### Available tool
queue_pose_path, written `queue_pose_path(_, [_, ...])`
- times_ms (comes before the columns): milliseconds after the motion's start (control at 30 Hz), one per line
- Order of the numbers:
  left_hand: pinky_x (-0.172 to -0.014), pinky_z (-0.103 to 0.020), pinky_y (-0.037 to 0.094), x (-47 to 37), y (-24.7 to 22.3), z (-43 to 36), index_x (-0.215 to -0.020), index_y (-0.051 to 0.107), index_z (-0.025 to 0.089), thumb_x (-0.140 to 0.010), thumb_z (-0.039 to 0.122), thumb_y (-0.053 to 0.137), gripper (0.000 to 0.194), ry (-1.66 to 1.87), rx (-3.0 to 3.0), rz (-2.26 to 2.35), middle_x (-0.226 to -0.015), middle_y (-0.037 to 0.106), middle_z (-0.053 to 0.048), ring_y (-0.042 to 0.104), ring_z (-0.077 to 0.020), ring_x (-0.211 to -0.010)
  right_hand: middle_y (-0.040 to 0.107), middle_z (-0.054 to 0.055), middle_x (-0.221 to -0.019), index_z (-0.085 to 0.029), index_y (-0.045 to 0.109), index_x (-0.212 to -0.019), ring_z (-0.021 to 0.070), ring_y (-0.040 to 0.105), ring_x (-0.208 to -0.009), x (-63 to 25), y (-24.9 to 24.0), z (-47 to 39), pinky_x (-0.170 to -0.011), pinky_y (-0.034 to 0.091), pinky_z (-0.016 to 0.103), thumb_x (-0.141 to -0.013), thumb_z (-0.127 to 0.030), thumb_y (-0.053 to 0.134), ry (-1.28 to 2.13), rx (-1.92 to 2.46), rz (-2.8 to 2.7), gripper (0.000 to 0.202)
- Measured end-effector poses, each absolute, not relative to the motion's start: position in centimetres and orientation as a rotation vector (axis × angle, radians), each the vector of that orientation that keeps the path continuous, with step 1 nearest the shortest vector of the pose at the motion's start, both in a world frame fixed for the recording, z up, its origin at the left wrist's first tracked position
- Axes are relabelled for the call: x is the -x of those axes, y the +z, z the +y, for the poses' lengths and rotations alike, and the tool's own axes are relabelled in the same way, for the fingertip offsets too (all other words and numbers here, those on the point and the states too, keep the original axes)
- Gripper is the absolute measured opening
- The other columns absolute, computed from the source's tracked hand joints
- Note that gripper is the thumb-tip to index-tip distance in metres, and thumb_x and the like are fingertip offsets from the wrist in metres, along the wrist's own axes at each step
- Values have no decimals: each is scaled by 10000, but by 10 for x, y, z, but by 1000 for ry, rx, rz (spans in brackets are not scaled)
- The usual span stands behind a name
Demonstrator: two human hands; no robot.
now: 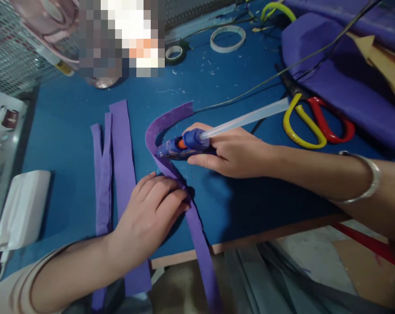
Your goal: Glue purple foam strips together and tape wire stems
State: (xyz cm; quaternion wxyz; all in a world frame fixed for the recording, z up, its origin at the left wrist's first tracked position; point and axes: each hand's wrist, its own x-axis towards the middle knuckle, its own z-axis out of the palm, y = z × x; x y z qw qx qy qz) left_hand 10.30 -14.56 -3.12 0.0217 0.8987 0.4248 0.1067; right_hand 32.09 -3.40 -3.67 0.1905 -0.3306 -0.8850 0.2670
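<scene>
My right hand (pixel 235 150) is wrapped round a blue hot glue gun (pixel 171 147) with a long clear glue stick (pixel 246 118) jutting from its back. The gun's nozzle end touches or hovers just over a purple fabric strip (pixel 166 120), which curves at the top and runs down past the table's front edge. My left hand (pixel 156 203) grips the same strip below the nozzle, fingers bent over it; the thumb is mostly hidden. Left of that hand lie a wider purple strip (pixel 123 144) and a narrow folded purple strip (pixel 102 187).
Scissors (pixel 304 120) with yellow and red handles lie at right, beside purple fabric (pixel 318 56). Two tape rolls, one white (pixel 228 39) and one dark (pixel 175 55), sit at the back. A white power strip or adapter (pixel 24 209) is at left. A cord (pixel 250 91) crosses the blue table.
</scene>
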Motion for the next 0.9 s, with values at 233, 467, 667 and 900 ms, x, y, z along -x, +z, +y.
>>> queue_pose_path(233, [-968, -461, 472, -102, -37, -140, -1092, 554, 118, -901, 313, 590, 276, 355, -2771, 1363, -1153, 601, -149, 572, -265, -1062, 695, 91, -1119, -149, 639, -1176, 228, 627, -1030, -316, -25, -29, -872, 442, 309, -913, -381, 513, 701, 965, -2401, 373])
queue_pose_path(467, [-791, -387, 427, -101, -35, -134, -914, 639, 177, -946, 377, 515, 237, 385, -2810, 1492, -891, 710, -59, 624, -215, -853, 685, 101, -1167, -135, 633, -1190, 216, 632, -1052, -296, -7, -28, -900, 455, 311, -909, -357, 521, 666, 927, -2492, 375])
queue_pose_path(667, [-780, -412, 411, -102, -40, -136, -1252, 581, 175, -946, 394, 503, 385, 378, -2925, 1577, -830, 677, -60, 595, -234, -802, 695, 109, -1131, -166, 595, -1221, 244, 641, -1028, -262, 0, -33, -886, 465, 350, -934, -409, 480, 503, 1056, -2590, 393])
queue_pose_path(900, [-753, -344, 445, -103, -54, -125, -1237, 605, 199, -988, 320, 407, 340, 446, -2761, 1284, -955, 643, -76, 570, -205, -851, 688, 115, -1164, -166, 597, -1212, 265, 634, -1062, -251, 4, -32, -921, 466, 387, -925, -395, 492, 507, 1042, -2602, 382])
